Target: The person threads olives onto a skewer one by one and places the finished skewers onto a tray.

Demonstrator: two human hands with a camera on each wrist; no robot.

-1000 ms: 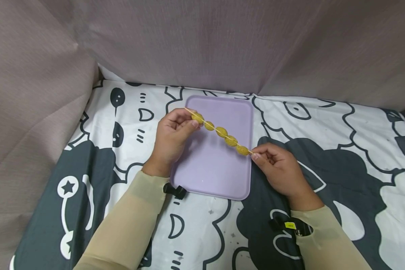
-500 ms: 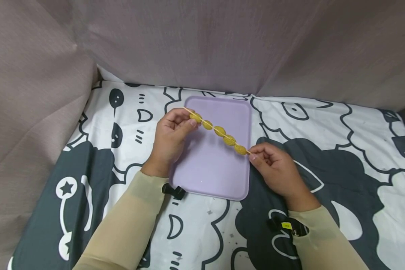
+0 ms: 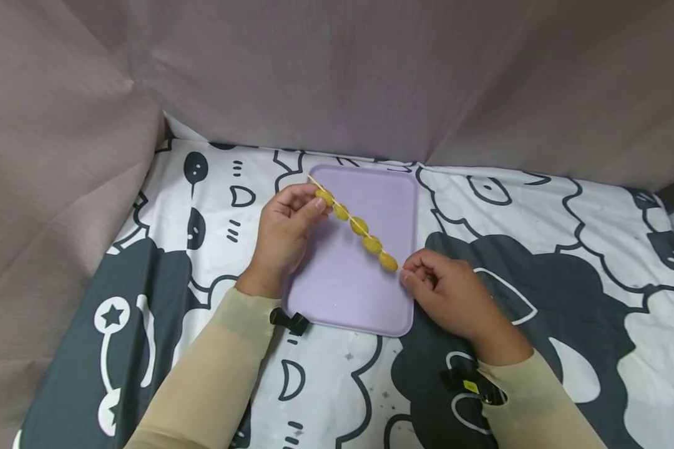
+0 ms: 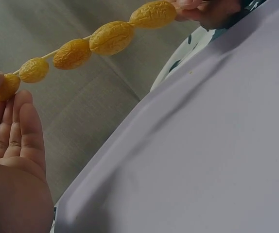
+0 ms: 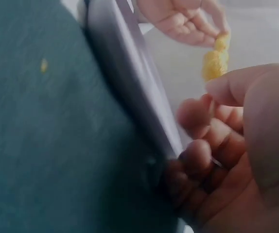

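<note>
A thin wooden skewer threaded with several wrinkled yellow fruits (image 3: 359,226) slants over the purple tray (image 3: 354,305), its far-left end higher in the head view. My left hand (image 3: 283,234) pinches the endmost fruit between thumb and fingers, and the bare stick tip sticks out past it. At the lower right end, my right hand (image 3: 455,299) pinches the other bare tip with thumb and forefinger. In the left wrist view, the fruits (image 4: 112,37) hang in a row between both hands, above the tray. The right fingertips hide the skewer's lower end.
A white and dark grey cartoon-print cloth (image 3: 326,386) lies under the tray. A grey-brown fabric curtain (image 3: 292,75) rises behind and along the left side. Black straps with small devices (image 3: 289,320) sit at both wrists.
My right hand has moved down and to the left with its end of the skewer, so the skewer slants more steeply. My left hand has stayed nearly in place.
</note>
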